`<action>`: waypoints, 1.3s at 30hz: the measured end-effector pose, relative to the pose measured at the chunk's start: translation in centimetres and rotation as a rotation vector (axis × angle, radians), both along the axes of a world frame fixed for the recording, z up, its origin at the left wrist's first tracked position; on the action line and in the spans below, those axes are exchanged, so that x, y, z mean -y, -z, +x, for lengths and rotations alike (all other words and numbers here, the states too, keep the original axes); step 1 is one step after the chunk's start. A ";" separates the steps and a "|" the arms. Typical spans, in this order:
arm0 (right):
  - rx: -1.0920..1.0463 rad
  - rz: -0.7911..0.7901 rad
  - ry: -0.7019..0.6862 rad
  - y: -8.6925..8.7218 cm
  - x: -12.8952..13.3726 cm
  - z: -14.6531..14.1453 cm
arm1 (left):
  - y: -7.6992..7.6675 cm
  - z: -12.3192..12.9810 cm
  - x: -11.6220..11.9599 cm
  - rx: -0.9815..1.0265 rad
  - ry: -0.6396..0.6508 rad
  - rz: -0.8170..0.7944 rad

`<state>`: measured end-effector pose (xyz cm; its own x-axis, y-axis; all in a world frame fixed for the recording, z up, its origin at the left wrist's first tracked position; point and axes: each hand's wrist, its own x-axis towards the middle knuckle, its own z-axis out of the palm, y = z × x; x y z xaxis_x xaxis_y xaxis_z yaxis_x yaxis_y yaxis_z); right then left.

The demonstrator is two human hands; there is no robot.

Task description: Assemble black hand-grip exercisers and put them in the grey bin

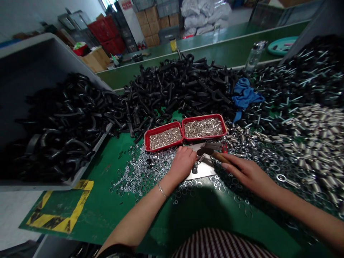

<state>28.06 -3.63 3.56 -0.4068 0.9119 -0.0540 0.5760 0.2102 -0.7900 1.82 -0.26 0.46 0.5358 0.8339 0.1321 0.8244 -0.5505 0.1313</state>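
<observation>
My right hand (pixel 242 170) grips the wooden handle of a hammer (pixel 221 157), its dark head over a flat metal plate (pixel 205 171). My left hand (pixel 183 163) is closed at the plate's left side, its fingers around a small black part (pixel 195 167) that they partly hide. The hammer head is close beside the left fingertips; whether it touches the part I cannot tell. Just beyond the hands sit two red trays, the left one (pixel 146 143) with tiny metal pieces, the right one (pixel 225 129) with small pins. Loose metal rings and washers (pixel 134 175) surround the plate.
Black hooked parts (pixel 182 82) are heaped behind the trays and fill a tipped grey bin (pixel 104 134) at left. Metal sleeves (pixel 319 143) and black parts with pins (pixel 309 75) pile at right. A blue cloth (pixel 244 95) and a clear bottle (pixel 254 59) stand near the back.
</observation>
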 end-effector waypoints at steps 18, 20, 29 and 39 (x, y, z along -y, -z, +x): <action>-0.169 -0.282 0.182 1.0 1.2 -0.1 | 0.9 -0.1 0.2 0.409 -0.208 -0.195; -0.180 -0.289 0.187 1.2 1.2 -0.1 | 1.1 0.0 0.1 0.424 -0.205 -0.191; -0.258 -0.386 0.236 2.4 1.5 0.4 | 1.9 0.2 0.0 0.461 -0.225 -0.193; -0.080 -0.099 0.125 1.6 1.4 0.8 | 0.5 -1.2 1.1 0.219 -0.017 -0.142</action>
